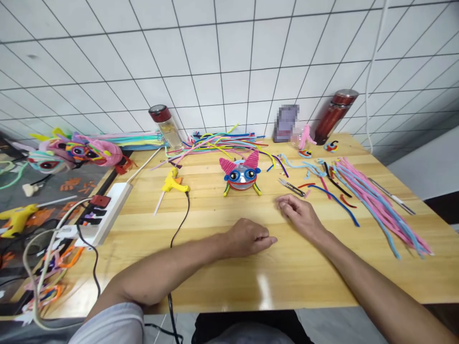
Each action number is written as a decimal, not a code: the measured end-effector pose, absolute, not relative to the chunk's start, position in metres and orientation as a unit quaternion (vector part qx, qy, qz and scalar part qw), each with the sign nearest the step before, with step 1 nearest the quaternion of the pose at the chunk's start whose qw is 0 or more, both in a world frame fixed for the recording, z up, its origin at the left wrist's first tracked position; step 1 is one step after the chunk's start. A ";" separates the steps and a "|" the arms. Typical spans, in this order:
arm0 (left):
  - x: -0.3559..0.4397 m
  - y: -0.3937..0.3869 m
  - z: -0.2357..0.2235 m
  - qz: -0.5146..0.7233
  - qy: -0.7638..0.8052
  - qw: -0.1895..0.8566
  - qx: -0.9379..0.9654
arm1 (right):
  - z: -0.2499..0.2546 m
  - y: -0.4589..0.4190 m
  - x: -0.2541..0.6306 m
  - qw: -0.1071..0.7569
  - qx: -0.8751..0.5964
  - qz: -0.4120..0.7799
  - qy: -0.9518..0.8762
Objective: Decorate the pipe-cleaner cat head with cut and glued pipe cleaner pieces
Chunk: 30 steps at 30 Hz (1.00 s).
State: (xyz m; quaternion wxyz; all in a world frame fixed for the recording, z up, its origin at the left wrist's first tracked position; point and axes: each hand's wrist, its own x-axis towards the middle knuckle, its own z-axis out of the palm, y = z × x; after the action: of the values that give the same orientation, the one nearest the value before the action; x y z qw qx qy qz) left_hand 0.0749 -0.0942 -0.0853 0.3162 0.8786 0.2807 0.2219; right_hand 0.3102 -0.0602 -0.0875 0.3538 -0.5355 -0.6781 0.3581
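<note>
My left hand (249,238) rests on the wooden table with its fingers curled into a loose fist and its thumb pointing right; nothing shows in it. My right hand (297,213) lies to its right, fingers curled in, also with nothing visible in the grip. Just beyond the right hand are small thread snips (292,187), not touched. Farther back, between the hands, stands a figure (242,177) with pink ears, blue-ringed eyes and green-yellow legs around a clear body. A blue pipe cleaner (335,203) lies right of my right hand.
A yellow glue gun (174,182) with a trailing cord stands at left, near a white power strip (113,210). Pink and blue pipe cleaners (380,205) lie at right beside tweezers (392,196). Two bottles, a tea bottle (167,125) and a red flask (336,117), stand by the tiled wall.
</note>
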 end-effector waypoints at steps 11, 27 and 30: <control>0.077 -0.096 -0.097 0.228 0.278 0.223 0.906 | -0.094 -0.058 0.311 0.361 -0.542 0.343 -0.677; 0.076 -0.096 -0.092 0.217 0.259 0.223 0.914 | -0.089 -0.061 0.308 0.344 -0.533 0.337 -0.696; 0.076 -0.097 -0.092 0.217 0.262 0.229 0.912 | -0.088 -0.062 0.308 0.338 -0.531 0.337 -0.700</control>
State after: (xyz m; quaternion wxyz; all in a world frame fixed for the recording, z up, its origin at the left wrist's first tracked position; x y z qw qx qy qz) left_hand 0.0763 -0.0968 -0.0923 0.2295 0.9119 0.2619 0.2172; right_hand 0.3079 -0.0622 -0.0884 0.3382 -0.5309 -0.7000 0.3373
